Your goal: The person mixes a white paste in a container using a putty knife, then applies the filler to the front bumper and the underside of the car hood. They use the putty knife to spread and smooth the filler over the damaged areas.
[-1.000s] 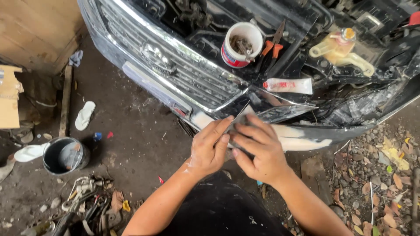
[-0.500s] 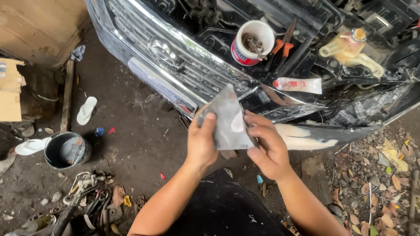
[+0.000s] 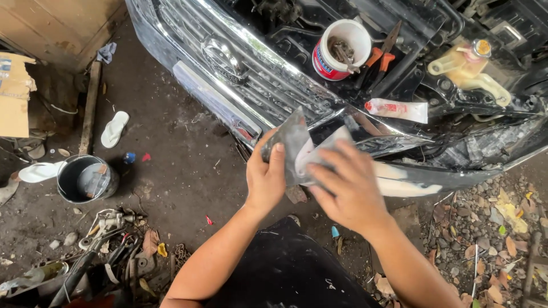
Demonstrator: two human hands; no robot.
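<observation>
My left hand (image 3: 266,178) grips the left edge of a grey sheet of sandpaper (image 3: 301,149), thumb on its front. My right hand (image 3: 347,188) lies over the sheet's right side, fingers bending it. Both hands hold the sheet just in front of a black car's front end, by the chrome grille (image 3: 240,68) and a bumper section (image 3: 399,178) with a pale sanded patch. The sheet's lower part is hidden behind my right hand.
On the open engine bay sit a white-and-red tin (image 3: 338,50) of small parts, orange-handled pliers (image 3: 379,56), a squeezed tube (image 3: 397,110) and a cream reservoir (image 3: 468,68). A black bucket (image 3: 85,179), a sandal (image 3: 114,129) and scattered tools (image 3: 108,245) lie on the dirt floor at left.
My hands first pinched the sheet small and folded, then spread it open and raised it. Now my right hand has come over its right side and bends it.
</observation>
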